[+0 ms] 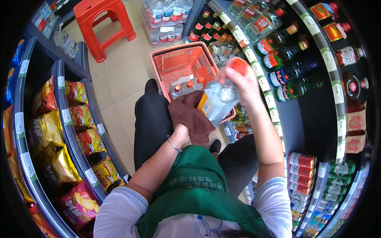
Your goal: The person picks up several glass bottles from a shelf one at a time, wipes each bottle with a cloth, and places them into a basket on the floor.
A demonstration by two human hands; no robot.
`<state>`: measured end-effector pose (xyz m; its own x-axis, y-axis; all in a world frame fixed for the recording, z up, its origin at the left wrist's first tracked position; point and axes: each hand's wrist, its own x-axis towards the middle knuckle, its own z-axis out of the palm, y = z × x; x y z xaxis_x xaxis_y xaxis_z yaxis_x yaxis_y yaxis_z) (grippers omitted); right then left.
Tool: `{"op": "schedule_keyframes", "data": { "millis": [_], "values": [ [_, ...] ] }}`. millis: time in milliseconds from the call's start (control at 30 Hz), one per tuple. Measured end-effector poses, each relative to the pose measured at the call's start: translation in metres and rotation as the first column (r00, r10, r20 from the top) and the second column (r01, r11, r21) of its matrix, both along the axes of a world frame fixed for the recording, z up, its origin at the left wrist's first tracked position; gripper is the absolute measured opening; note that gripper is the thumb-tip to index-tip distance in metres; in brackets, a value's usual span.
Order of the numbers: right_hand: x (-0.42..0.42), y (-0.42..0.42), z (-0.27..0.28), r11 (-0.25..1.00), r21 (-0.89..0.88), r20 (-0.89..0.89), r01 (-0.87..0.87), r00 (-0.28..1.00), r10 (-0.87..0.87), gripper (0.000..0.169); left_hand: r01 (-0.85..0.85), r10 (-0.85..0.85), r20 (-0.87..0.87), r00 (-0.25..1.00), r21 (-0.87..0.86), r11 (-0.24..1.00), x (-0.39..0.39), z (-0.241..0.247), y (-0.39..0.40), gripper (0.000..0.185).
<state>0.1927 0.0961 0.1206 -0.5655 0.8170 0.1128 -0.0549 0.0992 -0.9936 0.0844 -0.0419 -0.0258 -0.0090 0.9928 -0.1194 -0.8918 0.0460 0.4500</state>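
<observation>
My right hand [242, 83] grips a large clear bottle [221, 101] by its neck, just under the orange-red cap [239, 66]. The bottle is tilted, its base towards me, and a yellow label shows on its side. A brown cloth [193, 119] is bunched in my left hand [182, 134]; it lies against the bottle's lower side and hides most of those fingers. Beneath both is an orange-red plastic shopping basket [184, 53] on the floor. Three clear bottles with orange caps [188, 86] stand inside it, partly covered by the cloth.
Shelves with glass bottles [276, 62] and drink cans [302, 172] rise on my right. Chip bags [49, 128] fill the shelves on my left. A red plastic stool [104, 26] and shrink-wrapped water bottles [166, 23] stand ahead on the tiled floor [119, 86].
</observation>
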Motion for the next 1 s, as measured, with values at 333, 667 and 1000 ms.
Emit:
{"op": "schedule_keyframes", "data": {
  "millis": [333, 667, 1000],
  "values": [
    [0.020, -0.028, 0.039, 0.971, 0.238, 0.624, -0.033, 0.771, -0.127, 0.028, 0.003, 0.053, 0.172, 0.984, -0.310, 0.951, 0.019, -0.041, 0.007, 0.039],
    [-0.024, 0.063, 0.015, 0.952, 0.303, 0.599, -0.040, 0.785, -0.158, 0.026, -0.131, 0.296, 0.251, 0.922, -0.516, 0.846, -0.003, -0.043, 0.029, 0.032],
    [-0.091, 0.143, -0.181, 0.806, 0.454, 0.771, -0.380, 0.622, -0.141, 0.034, -0.269, 0.193, -0.215, 0.957, -0.423, 0.865, 0.031, -0.023, 0.084, 0.022]
  ]
}}
